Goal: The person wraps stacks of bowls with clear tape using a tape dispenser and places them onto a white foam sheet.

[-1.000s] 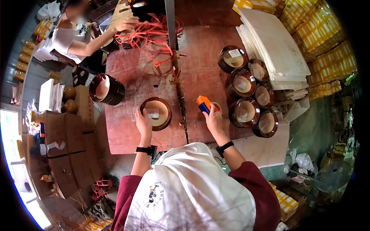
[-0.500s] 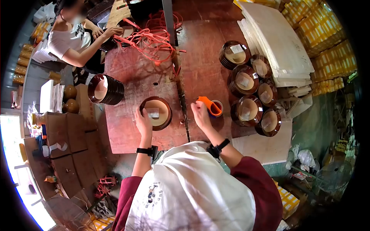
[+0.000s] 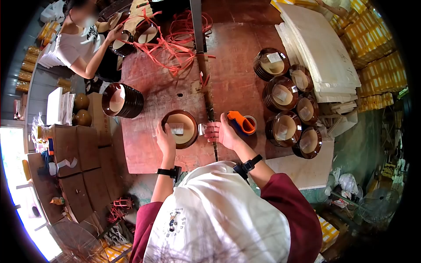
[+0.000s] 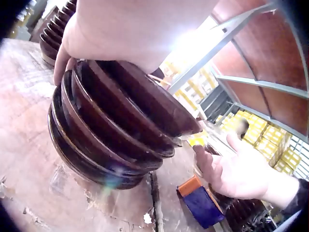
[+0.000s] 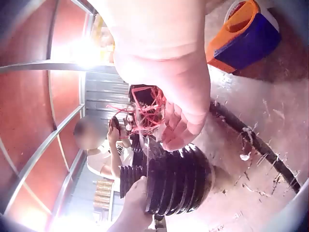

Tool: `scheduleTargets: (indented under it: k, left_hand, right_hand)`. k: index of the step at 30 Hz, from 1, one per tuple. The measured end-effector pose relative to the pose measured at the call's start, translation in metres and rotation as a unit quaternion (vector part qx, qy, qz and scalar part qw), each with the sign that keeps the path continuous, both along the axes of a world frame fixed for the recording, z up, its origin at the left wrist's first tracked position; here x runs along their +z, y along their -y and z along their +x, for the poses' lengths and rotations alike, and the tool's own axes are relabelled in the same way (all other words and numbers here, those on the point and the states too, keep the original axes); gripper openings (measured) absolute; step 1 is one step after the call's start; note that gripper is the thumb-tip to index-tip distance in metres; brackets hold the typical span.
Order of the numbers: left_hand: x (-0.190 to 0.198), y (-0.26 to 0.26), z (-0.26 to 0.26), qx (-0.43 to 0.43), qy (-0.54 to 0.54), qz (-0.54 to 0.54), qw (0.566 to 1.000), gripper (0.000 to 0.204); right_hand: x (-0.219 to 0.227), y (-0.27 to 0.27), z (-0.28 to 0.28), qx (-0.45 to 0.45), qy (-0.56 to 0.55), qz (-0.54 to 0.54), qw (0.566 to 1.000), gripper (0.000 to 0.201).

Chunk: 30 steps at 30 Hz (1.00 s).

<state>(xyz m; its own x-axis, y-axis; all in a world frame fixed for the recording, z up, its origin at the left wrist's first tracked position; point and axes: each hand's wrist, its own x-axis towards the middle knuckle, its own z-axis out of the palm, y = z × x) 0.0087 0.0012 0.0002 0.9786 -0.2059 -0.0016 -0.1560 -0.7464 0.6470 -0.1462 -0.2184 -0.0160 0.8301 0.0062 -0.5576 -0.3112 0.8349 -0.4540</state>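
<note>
My left hand (image 3: 165,141) grips a stack of glossy dark brown bowls (image 4: 108,128) at its left side, thumb over the rim. The top bowl's pale inside holds a small clear packet with a white label (image 3: 177,129). My right hand (image 3: 222,133) is at the stack's right side, thumb apart from its loosely extended fingers. A short shiny strip of clear tape (image 3: 202,129) spans from its fingertips to the bowl rim. An orange and blue tape dispenser (image 3: 241,123) with a roll stands on the table just right of that hand.
Several bowl stacks (image 3: 280,93) stand at the right beside white boards (image 3: 313,48). Another stack (image 3: 123,101) leans at the left. Red straps (image 3: 171,55) lie at the back, where another person (image 3: 81,48) handles bowls. A dark gap (image 5: 256,140) splits the red tabletop.
My right hand has left the tape dispenser and moved left to the bowl stack, with a clear tape strip at its fingertips. The left hand stays on the bowls. The other person has lifted a bowl.
</note>
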Motion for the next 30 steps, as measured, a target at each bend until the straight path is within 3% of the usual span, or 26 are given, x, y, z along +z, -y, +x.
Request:
scheduleTargets:
  k: [4, 7, 8, 14, 17, 20, 23, 26, 30]
  left_hand:
    - [-0.001, -0.001, -0.001, -0.001, -0.004, -0.002, 1.0, 0.049]
    - [0.003, 0.001, -0.001, 0.0, -0.006, 0.0, 1.0, 0.05]
    - [0.001, 0.0, -0.001, -0.002, 0.001, 0.001, 1.0, 0.05]
    - [0.003, 0.001, -0.001, -0.003, -0.001, 0.017, 1.0, 0.049]
    - [0.013, 0.006, -0.003, 0.003, -0.013, 0.019, 1.0, 0.047]
    - [0.012, 0.007, -0.004, 0.009, -0.007, 0.01, 1.0, 0.045]
    - [0.0, 0.002, -0.001, -0.013, 0.01, 0.024, 1.0, 0.047]
    - [-0.006, 0.002, -0.002, -0.014, 0.011, 0.031, 0.999, 0.046]
    - [-0.005, 0.007, 0.003, -0.015, -0.008, 0.032, 0.999, 0.044]
  right_hand:
    - [0.028, -0.008, 0.004, -0.006, -0.022, -0.086, 0.996, 0.059]
    - [0.011, -0.016, 0.006, -0.017, 0.029, -0.259, 0.965, 0.034]
    - [0.006, -0.019, 0.006, -0.034, -0.005, -0.298, 0.954, 0.024]
    - [-0.015, -0.017, 0.005, -0.001, -0.082, -0.41, 0.909, 0.014]
    - [0.001, -0.016, 0.007, 0.013, -0.086, -0.464, 0.881, 0.012]
    - [0.025, -0.021, 0.006, 0.042, -0.088, -0.552, 0.828, 0.013]
    - [0.008, -0.029, 0.008, 0.038, -0.067, -0.639, 0.765, 0.015]
    - [0.033, -0.026, 0.012, 0.04, -0.063, -0.659, 0.748, 0.016]
    - [0.035, -0.015, 0.024, 0.063, -0.072, -0.577, 0.811, 0.016]
